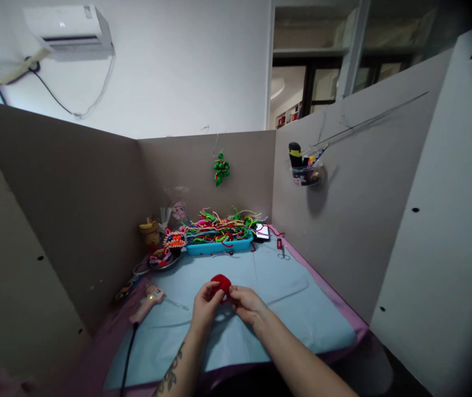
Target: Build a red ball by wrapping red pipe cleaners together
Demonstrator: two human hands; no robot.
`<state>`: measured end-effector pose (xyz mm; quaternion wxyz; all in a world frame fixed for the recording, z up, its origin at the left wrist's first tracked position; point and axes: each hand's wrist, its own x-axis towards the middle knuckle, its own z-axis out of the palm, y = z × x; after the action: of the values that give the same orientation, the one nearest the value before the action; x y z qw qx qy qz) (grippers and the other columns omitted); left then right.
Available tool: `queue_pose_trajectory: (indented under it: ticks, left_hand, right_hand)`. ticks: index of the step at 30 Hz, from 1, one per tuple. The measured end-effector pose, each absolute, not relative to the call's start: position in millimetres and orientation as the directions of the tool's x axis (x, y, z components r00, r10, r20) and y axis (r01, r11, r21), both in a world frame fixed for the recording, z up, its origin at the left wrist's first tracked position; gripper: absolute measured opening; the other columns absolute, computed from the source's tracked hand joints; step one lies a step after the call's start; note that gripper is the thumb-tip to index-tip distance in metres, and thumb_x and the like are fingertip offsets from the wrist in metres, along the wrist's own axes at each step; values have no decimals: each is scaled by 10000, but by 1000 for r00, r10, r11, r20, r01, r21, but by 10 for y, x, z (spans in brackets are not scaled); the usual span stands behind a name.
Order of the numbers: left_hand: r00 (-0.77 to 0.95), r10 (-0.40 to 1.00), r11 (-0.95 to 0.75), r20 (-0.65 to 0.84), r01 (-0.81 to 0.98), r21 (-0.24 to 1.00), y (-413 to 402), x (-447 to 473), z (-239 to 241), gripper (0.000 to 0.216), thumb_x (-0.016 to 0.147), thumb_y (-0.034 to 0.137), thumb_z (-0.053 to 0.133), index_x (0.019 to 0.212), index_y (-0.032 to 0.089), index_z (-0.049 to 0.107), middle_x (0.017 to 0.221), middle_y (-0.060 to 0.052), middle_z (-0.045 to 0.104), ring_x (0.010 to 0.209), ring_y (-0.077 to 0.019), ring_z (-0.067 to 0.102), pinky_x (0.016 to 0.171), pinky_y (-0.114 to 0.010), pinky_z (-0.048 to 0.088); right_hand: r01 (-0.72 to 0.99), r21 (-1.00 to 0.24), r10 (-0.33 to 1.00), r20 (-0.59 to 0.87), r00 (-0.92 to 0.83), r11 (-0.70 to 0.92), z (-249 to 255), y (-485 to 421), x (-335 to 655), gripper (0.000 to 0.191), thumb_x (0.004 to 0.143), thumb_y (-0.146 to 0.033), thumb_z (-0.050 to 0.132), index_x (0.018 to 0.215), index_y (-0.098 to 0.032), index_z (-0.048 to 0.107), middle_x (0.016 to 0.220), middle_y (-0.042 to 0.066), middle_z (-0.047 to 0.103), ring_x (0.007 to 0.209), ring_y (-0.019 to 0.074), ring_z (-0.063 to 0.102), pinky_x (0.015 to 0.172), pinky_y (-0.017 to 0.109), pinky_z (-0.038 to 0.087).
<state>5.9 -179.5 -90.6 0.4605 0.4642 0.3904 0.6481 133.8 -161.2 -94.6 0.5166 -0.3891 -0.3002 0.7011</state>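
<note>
A small, roundish red pipe-cleaner piece (221,283) is held up over the front middle of the table. My left hand (207,300) pinches it from the left between thumb and fingers. At its right edge, the thumb and forefinger of my right hand (247,302) close on the same piece. Part of the piece is hidden behind my fingers. To the left lies a pink glue gun (148,306) with a small lit light and a black cord. Farther back, a blue tray (219,247) is heaped with pipe cleaners (219,225) in many colours.
Left of the tray stand a metal bowl (165,265), an orange fuzzy figure (175,239) and a tan pot (150,234). Scissors (283,255) lie at the right. Grey partitions (203,193) enclose the table; a green ornament (221,169) and a clear holder (305,175) hang there.
</note>
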Motion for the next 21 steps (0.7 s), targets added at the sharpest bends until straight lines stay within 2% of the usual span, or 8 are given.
queue_pose_trajectory:
  ticks: [3,5,9,11,14,19,21]
  left_hand:
    - [-152,958,-273,242,-230,934,-1788,62,-901,322,602,355,801,851,183,692,864,-67,739,806,-217,670,793,-387,519]
    - [-185,953,-276,239,-212,937,-1777,61,-901,336,595,361,800,855,177,692,866,-72,740,812,-223,671,806,-401,517]
    - [-211,947,-282,242,-181,942,-1763,62,-915,339,596,363,795,851,165,690,843,-73,736,788,-219,668,784,-385,516]
    - [-187,948,-288,256,-171,942,-1763,64,-923,312,612,352,787,845,169,688,831,-65,733,773,-208,665,767,-363,514]
    - [-181,949,-289,257,-176,941,-1765,60,-925,299,621,337,784,845,166,685,837,-67,735,775,-202,664,761,-347,511]
    - [-262,946,-263,191,-275,925,-1745,39,-914,368,581,345,809,861,155,664,874,-81,739,814,-215,678,760,-351,525]
    - [-288,943,-255,167,-302,919,-1729,31,-923,382,581,351,810,867,152,655,886,-82,737,813,-217,682,746,-352,535]
  right_hand:
    - [-454,-859,971,-210,-111,-238,-957,-1644,1358,232,574,-319,765,594,-168,590,474,-36,550,439,104,432,479,228,278]
    - [-416,-895,987,-160,-37,-160,-941,-1682,1371,240,594,-362,755,669,-168,633,511,-37,562,468,116,455,492,236,302]
    - [-230,-958,976,134,171,171,-840,-1769,1343,326,608,-382,741,854,-185,660,602,-42,562,565,143,505,556,256,389]
    - [-132,-957,958,234,168,257,-777,-1792,1311,264,622,-364,726,796,-184,645,591,-44,536,571,143,494,562,257,399]
    - [-54,-952,947,294,129,303,-704,-1777,1295,214,681,-372,672,641,-187,572,567,-37,518,561,135,463,551,252,380]
    - [-169,-934,929,267,256,315,-631,-1717,1401,279,704,-448,647,660,-197,534,570,-38,515,542,124,436,530,244,357]
    - [-233,-918,933,262,247,320,-600,-1734,1453,284,715,-452,648,668,-202,522,572,-42,513,522,114,416,509,237,339]
